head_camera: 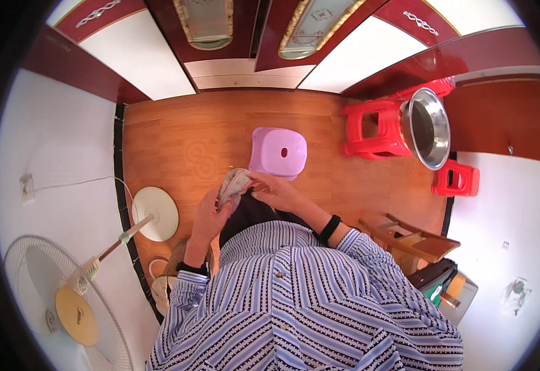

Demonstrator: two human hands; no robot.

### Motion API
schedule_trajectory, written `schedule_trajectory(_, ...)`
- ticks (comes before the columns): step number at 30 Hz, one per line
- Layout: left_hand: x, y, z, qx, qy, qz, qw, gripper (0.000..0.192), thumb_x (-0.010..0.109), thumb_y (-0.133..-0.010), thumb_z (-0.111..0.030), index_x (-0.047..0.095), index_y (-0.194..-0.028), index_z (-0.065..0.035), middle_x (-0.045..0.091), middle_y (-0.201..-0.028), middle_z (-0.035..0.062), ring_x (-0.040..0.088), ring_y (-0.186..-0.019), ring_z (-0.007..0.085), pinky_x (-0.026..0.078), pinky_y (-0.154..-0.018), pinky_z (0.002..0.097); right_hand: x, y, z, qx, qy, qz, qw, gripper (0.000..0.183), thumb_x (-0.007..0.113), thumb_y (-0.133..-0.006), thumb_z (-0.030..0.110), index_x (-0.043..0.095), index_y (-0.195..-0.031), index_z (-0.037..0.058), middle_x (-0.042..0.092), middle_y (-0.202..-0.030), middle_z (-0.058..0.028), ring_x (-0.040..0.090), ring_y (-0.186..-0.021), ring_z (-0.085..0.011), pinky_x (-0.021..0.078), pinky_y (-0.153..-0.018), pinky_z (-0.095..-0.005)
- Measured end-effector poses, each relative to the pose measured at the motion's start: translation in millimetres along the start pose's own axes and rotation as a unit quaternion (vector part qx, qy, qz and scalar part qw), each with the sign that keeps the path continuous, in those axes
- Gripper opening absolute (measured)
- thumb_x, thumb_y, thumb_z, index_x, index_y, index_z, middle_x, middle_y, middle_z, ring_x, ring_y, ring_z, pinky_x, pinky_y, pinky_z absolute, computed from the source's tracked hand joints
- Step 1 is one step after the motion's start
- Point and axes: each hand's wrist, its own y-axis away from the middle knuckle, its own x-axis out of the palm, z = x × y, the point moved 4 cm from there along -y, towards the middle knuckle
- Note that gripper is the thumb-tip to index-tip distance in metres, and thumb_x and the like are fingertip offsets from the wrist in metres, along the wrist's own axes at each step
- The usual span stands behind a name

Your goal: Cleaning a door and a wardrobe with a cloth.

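A crumpled pale cloth [234, 186] with pinkish-red edging is held between my two hands, above my dark-trousered lap. My left hand [207, 214] grips its lower left part. At the cloth's upper right, the fingers of my right hand [274, 191] pinch its edge. Dark bands circle both wrists. Just beyond the cloth stands a low lilac plastic stool [281, 150] with a small hole in its seat. Folds and fingers hide part of the cloth, so its full shape cannot be made out.
At right, a metal basin [430, 130] rests on red plastic stools [376, 127]; a smaller red stool [457, 180] is below. A wooden chair [411, 239] stands right of me. On the left are a pedestal fan [77, 310] and its cord. Red-and-white cabinets [135, 51] line the far side.
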Motion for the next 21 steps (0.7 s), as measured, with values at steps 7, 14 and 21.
schedule_trajectory(7,-5,-52,-8,0.117,-0.138,0.032,0.983,0.044,0.064,-0.085,-0.001,0.058,-0.129,0.0005,0.066,-0.113,0.0198,0.065,-0.103,0.0354,0.053,-0.088,0.0403,-32,-10,-22,0.020,-0.015,-0.024,0.999,0.051,0.068,-0.090,0.008,0.053,-0.139,0.0031,0.068,-0.119,-0.0133,0.068,-0.100,-0.0193,0.0544,-0.089,-0.0321)
schedule_trajectory(14,19,-87,-16,0.101,-0.153,0.031,0.983,0.040,0.061,-0.082,0.001,0.062,-0.121,-0.0018,0.064,-0.111,0.0207,0.064,-0.099,0.0383,0.053,-0.083,0.0422,-102,-26,-45,0.042,-0.052,-0.015,0.998,0.043,0.065,-0.093,0.010,0.056,-0.134,0.0014,0.068,-0.119,-0.0153,0.066,-0.102,-0.0181,0.0540,-0.090,-0.0320)
schedule_trajectory(21,43,-82,8,-0.007,-0.196,-0.039,0.980,0.038,0.063,-0.081,0.001,0.063,-0.119,-0.0003,0.066,-0.105,0.0196,0.064,-0.101,0.0355,0.051,-0.087,0.0394,-133,-49,-156,0.075,-0.046,0.024,0.996,0.036,0.067,-0.090,0.017,0.065,-0.123,0.0039,0.073,-0.103,-0.0138,0.071,-0.087,-0.0192,0.0571,-0.078,-0.0330)
